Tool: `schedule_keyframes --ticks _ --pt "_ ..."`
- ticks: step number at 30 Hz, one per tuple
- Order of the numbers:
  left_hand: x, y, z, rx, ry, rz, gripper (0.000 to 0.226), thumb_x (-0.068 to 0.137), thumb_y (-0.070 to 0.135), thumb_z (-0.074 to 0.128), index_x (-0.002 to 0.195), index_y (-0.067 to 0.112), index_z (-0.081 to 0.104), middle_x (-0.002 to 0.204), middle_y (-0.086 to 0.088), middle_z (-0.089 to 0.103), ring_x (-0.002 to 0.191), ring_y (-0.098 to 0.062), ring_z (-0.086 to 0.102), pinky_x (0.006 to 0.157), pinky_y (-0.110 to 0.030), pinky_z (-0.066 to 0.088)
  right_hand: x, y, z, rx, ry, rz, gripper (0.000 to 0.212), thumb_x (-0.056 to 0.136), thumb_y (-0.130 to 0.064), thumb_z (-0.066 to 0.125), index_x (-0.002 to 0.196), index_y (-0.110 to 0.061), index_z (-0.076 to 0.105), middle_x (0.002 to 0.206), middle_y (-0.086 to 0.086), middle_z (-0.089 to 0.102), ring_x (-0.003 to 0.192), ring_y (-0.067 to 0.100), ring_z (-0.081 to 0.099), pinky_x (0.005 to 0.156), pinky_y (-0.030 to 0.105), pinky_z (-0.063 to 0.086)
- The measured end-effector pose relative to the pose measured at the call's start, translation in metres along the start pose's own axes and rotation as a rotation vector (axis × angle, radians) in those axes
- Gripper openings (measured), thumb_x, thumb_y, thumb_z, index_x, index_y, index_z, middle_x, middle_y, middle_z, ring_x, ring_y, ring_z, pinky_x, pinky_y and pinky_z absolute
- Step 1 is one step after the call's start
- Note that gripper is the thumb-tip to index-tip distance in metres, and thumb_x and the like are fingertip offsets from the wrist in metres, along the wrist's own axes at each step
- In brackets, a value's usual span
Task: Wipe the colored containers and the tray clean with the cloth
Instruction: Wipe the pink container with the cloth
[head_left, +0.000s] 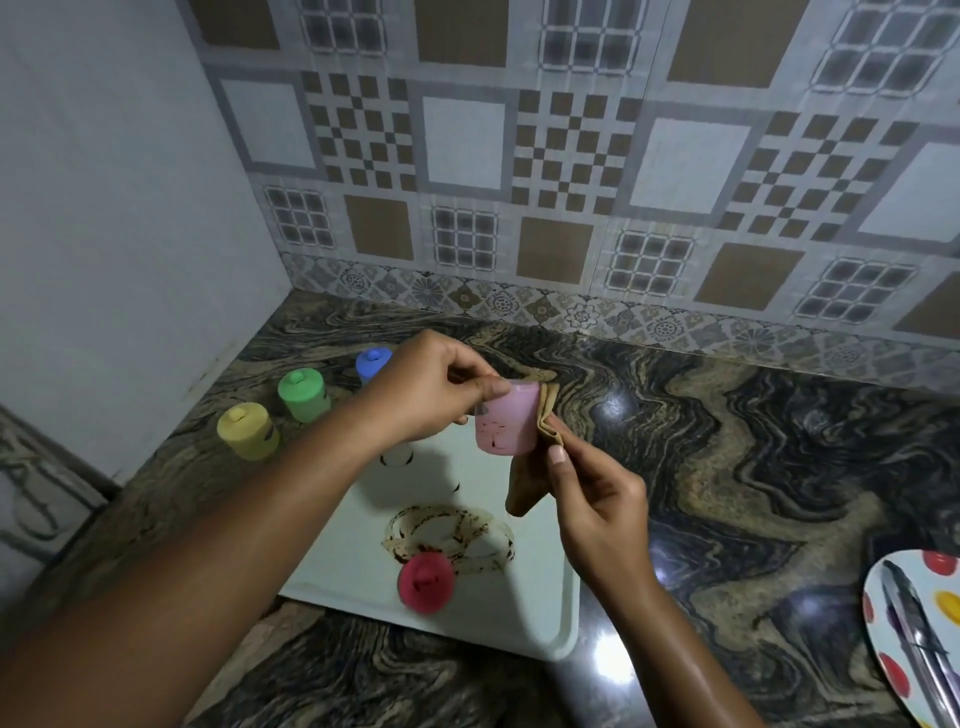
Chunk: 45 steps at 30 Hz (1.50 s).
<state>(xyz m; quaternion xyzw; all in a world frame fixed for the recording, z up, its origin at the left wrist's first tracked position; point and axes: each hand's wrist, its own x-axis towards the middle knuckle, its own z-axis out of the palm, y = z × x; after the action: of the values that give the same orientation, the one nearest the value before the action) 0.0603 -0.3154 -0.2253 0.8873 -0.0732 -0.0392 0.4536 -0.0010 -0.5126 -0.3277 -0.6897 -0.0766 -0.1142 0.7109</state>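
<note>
Far left of the left hand's fingers, 3 small lidded containers stand in a row on the tabletop (727, 441): a yellow container (248, 431), a green container (304, 395) and a blue container (373, 362). Each is a matte plastic cylinder with a knobbed lid.

The left hand (431, 395) pinches the rim of the pink container (506, 426) with its fingers (488, 387) pressed together at the lip. This container is translucent pale pink and slightly tapered. It has no lid on, and dark reddish specks mark its wall. It is held up above the tray (509, 618), between the 2 hands.

Below the fingers, the tray is a pale, smooth rectangle with rounded corners and a shallow rim. Brown ring-shaped stains (452, 535) smear its middle. A red lid (426, 582) with a small knob lies on the tray, just beside the stains.

The tan cloth (530, 483) is soft and folded, and it lies against the pink container's right side. The right hand (597, 499) pinches it there, thumb and fingers (557, 456) curled round the folds.

Far right of the fingers, a white plate (878, 623) with red and yellow dots carries shiny metal tongs (914, 634). The tabletop is glossy dark stone with swirling tan veins.
</note>
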Motion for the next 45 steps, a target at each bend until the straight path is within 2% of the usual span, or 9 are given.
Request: schedule_keyframes --ticks 7,10,16,21,27,30,34,38,45 --pt "-0.007 0.022 -0.022 0.091 -0.088 0.049 0.007 0.085 0.019 0.077 0.092 0.02 0.079 0.081 0.008 0.076 0.071 -0.005 0.071 0.072 -0.034 0.062 0.0 -0.007 0.003 -0.044 -0.094 -0.129 0.053 0.091 -0.025 0.076 0.141 -0.016 0.059 0.091 0.017 0.075 0.08 0.036 0.074 0.078 0.05 0.06" --pt "-0.009 0.031 -0.031 0.093 -0.097 0.072 0.01 0.084 0.021 0.077 0.093 0.023 0.08 0.082 0.012 0.076 0.073 -0.001 0.07 0.068 -0.023 0.058 0.004 -0.014 0.004 -0.292 -0.091 -0.312 0.074 0.081 -0.028 0.087 0.145 -0.009 0.054 0.086 0.005 0.072 0.066 0.022 0.067 0.073 0.039 0.061" --pt "-0.013 0.044 -0.039 0.157 -0.109 0.091 0.01 0.086 0.023 0.076 0.095 0.025 0.08 0.083 0.017 0.074 0.074 0.007 0.066 0.059 -0.008 0.045 0.011 -0.019 0.004 -0.415 0.058 -0.571 0.052 0.082 -0.015 0.083 0.128 0.001 0.065 0.134 0.018 0.064 0.106 0.029 0.074 0.079 0.038 0.064" --pt "-0.015 0.052 -0.038 0.127 -0.057 0.14 0.012 0.087 0.021 0.074 0.099 0.023 0.079 0.084 0.015 0.074 0.071 0.007 0.066 0.06 -0.007 0.047 0.01 -0.028 0.009 -0.4 0.092 -0.631 0.046 0.088 -0.019 0.08 0.124 0.004 0.065 0.133 0.021 0.063 0.108 0.031 0.073 0.082 0.035 0.063" --pt "-0.016 0.05 -0.046 0.07 -0.046 0.176 0.016 0.084 0.012 0.077 0.096 0.023 0.079 0.088 0.01 0.076 0.084 -0.005 0.071 0.084 -0.034 0.06 0.013 -0.037 0.009 -0.262 0.108 -0.554 0.061 0.074 0.001 0.081 0.129 0.006 0.056 0.129 0.026 0.063 0.104 0.022 0.073 0.08 0.012 0.056" --pt "-0.018 0.051 -0.05 0.05 -0.097 0.16 0.016 0.083 0.013 0.077 0.092 0.026 0.078 0.089 0.011 0.076 0.086 -0.005 0.071 0.085 -0.035 0.059 0.011 -0.039 0.01 -0.289 0.08 -0.571 0.059 0.077 -0.001 0.081 0.13 0.007 0.056 0.129 0.029 0.063 0.101 0.04 0.074 0.084 0.016 0.057" --pt "-0.024 0.058 -0.045 0.077 -0.093 0.17 0.014 0.084 0.018 0.077 0.094 0.027 0.079 0.087 0.014 0.076 0.084 -0.001 0.069 0.083 -0.03 0.059 0.008 -0.041 0.007 -0.464 0.043 -0.714 0.049 0.083 -0.011 0.082 0.125 0.006 0.062 0.133 0.027 0.06 0.12 0.018 0.068 0.095 0.022 0.056" --pt "-0.029 0.061 -0.044 -0.004 -0.058 0.183 0.019 0.085 0.019 0.076 0.101 0.028 0.079 0.092 0.016 0.076 0.084 0.001 0.069 0.075 -0.02 0.055 0.008 -0.047 0.003 -0.379 0.089 -0.687 0.052 0.086 -0.008 0.076 0.129 0.011 0.055 0.135 0.03 0.057 0.128 0.028 0.061 0.104 0.024 0.051" --pt "-0.032 0.055 -0.046 -0.171 -0.093 0.12 0.018 0.081 0.014 0.076 0.094 0.026 0.079 0.095 -0.001 0.077 0.096 -0.026 0.072 0.085 -0.05 0.06 0.011 -0.053 -0.001 -0.41 0.075 -0.729 0.051 0.08 0.002 0.08 0.125 0.012 0.058 0.132 0.031 0.059 0.126 0.027 0.063 0.103 0.023 0.051"
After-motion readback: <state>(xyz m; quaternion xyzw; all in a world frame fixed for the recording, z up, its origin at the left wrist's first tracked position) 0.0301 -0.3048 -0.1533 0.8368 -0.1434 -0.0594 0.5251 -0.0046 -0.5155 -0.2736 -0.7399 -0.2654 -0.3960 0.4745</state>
